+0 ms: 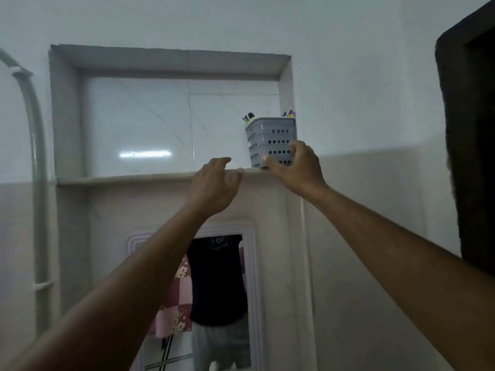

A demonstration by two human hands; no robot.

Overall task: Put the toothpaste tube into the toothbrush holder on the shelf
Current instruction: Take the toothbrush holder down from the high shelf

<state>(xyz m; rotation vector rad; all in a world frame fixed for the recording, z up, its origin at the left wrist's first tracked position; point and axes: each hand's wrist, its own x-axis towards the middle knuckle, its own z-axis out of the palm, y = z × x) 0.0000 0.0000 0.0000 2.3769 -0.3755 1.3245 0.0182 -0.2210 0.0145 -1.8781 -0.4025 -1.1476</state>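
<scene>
The right hand (296,167) is clamped on the lower part of the toothbrush holder (270,141): the thumb lies on its front near the bottom edge and the other fingers wrap around its right side. The left hand (215,184) holds nothing; its fingers are apart and loosely curled, and their tips rest at the edge of the shelf (128,179), a little to the left of the holder.

No toothpaste tube can be seen clearly. Some coloured tips stand up above the rim of the holder, just above the right hand, but they are too small to say whether one of them is the tube. The tube may already be inside, and the step in hand seems to be to settle the holder on the shelf.

To do this well, the person should keep the holder upright, with its whole base flat on the shelf and not hanging over the front edge, which is just under the right thumb. The grip is low, so a push at the top could tip it; the free left hand can steady it.

The holder is a small grey plastic basket, square, with rows of round holes in its walls. It looks light and stiff, and easy to slide.
</scene>
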